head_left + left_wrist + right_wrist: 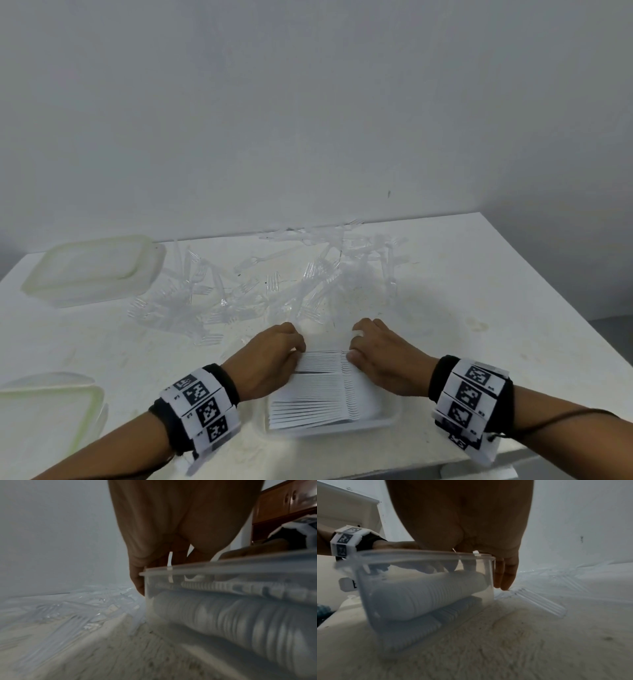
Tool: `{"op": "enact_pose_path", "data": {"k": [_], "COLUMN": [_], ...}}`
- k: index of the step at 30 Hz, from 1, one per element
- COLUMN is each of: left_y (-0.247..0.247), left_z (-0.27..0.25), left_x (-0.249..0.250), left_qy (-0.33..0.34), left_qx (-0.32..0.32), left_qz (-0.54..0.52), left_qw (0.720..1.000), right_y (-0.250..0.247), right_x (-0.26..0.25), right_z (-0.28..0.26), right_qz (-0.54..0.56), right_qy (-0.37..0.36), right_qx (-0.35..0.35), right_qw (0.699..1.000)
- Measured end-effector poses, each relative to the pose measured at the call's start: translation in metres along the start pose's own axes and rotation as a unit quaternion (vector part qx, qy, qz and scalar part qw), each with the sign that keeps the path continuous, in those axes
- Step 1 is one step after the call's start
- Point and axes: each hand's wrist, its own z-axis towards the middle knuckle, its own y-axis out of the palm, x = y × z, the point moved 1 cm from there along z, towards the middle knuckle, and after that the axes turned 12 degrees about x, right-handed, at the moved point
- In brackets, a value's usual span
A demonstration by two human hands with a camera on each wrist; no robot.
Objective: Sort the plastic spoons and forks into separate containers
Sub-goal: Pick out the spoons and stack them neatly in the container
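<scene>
Clear container [387,419]: stacked white spoons [325,394]; left hand [270,356] and right hand [383,353], fingers curled, grip the stack's far end.

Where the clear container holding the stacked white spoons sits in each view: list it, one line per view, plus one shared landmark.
Head: the clear container sits bottom centre, between both wrists.
Left wrist: it fills the right side, its rim running under the left hand.
Right wrist: it sits left of centre, below the right hand.
Shared landmark: the stacked white spoons inside it.
</scene>
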Motion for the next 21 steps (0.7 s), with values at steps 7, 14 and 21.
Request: {"op": "enact_pose_path", "data": {"k": [7, 14, 21], "left_y": [0.001, 0.013, -0.008], "left_z": [-0.009, -0.02, -0.037], "left_x": [-0.007, -0.008, 0.001], "left_qy": [0.001, -0.017, -0.11], "left_qx": [0.025, 0.027, 0.123], "left_qz": [-0.067, -0.001, -0.131], "left_qw": [0.997, 0.999, 0.978], "right_y": [0.003, 0.009, 0.004], "right_x": [-0.004, -0.007, -0.012], "right_z": [-0.001, -0.008, -0.025], "right_qz": [0.024, 0.077, 0.198], "right_qy": [0.01, 0.007, 0.101], "right_qx": [0.03, 0.106, 0.216], "right_qw": [0.999, 0.991, 0.951]}}
